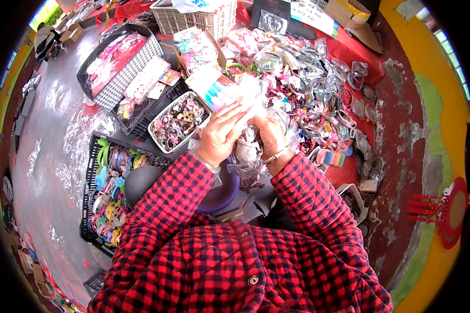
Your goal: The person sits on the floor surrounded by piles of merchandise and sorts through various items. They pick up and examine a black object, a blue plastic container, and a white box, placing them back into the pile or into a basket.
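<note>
Clear plastic [252, 98] shines very bright right at the fingertips, between the two hands. The left hand [220, 134] has its fingers long and side by side, pointing up to the plastic. The right hand [270, 136] has bent fingers that come up to it from the other side. They both seem to be on the plastic, but the glare hides the tips, so I can't tell if they pinch it tight or just touch it.

Just below the fingers is a grey wrapped bundle [248, 150], and under the left wrist is a purple tub [219, 197]. Left of the left fingers is a white tray [152, 128] full of little bands. Past the right fingers is a big pile of bagged things [321, 86].

To do this well, I think one hand should hold softly while the other works slowly. Thin plastic may rip if pulled hard. Tipping it out of the glare could help too.
</note>
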`<state>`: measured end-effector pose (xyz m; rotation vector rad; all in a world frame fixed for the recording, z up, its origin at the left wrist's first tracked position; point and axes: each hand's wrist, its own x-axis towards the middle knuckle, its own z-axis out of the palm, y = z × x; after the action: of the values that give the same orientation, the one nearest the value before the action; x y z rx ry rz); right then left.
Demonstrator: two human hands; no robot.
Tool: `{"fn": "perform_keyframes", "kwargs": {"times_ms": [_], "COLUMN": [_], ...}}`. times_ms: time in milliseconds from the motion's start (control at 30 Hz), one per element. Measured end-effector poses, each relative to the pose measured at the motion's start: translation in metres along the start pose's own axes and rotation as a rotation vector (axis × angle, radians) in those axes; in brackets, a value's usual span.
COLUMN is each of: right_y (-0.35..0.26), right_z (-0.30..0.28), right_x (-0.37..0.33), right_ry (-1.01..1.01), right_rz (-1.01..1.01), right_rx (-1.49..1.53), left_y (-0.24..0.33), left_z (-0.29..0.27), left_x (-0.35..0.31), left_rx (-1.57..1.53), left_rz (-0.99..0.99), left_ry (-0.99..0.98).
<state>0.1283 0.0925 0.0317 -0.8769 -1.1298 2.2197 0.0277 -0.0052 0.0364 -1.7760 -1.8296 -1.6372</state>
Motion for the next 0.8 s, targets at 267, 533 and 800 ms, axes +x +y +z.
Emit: {"fn": "perform_keyframes", "kwargs": {"times_ms": [267,533,800], "right_y": [-0.026,-0.004,-0.011], "right_z": [0.016,0.011,0.012], "right_x": [-0.021,-0.008,-0.017], "right_ry": [-0.020,-0.126,-0.242], "right_rz": [0.120,0.005,-0.104], "right_rx": [-0.001,0.025,-0.112], "left_y": [-0.010,-0.014,-0.013], "left_z": [-0.015,-0.001,-0.012], "left_x": [-0.004,-0.003,0.004], "left_rx": [-0.203,-1.022,-0.906], "left_rz": [-0.662,-0.789,-0.706], "left_ry": [-0.054,0.320,0.301]}}
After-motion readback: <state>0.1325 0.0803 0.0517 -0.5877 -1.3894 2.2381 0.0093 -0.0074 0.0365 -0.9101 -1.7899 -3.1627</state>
